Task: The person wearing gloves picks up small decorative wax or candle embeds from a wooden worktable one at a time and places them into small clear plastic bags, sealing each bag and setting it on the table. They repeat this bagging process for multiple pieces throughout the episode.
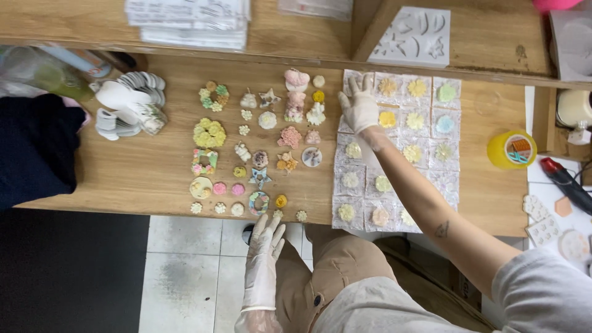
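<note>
While the right hand [359, 106] is stretched far across the table [154, 166], its gloved fingers are spread wide and laid flat on the far left corner of a sheet of small clear moulds [431, 179]; nothing is held in that grip. Pale casts shaped like flowers, yellow, green, blue and pink, are seen in the squares of the sheet, which lies on the right part of the table and reaches down to its near edge. The left hand [266, 237], also gloved, is held open with fingers loosely spread just at the near edge of the table, and nothing is gripped by it; its fingertips are close to a small yellow flower piece [280, 201] and a ring-shaped piece [259, 203]. Loose moulded pieces are laid out in rough rows over the middle of the table, between the two hands: a yellow flower cluster [209, 133], a wreath of small blooms [214, 96], a pink bear-like figure [296, 80] and stars. A pile of white and patterned shapes [131, 103] is set towards the far left corner. A yellow roll of tape [511, 150] is stood near the right edge, just beside the sheet. A white mould plate [412, 36] is propped on the shelf behind the table.
</note>
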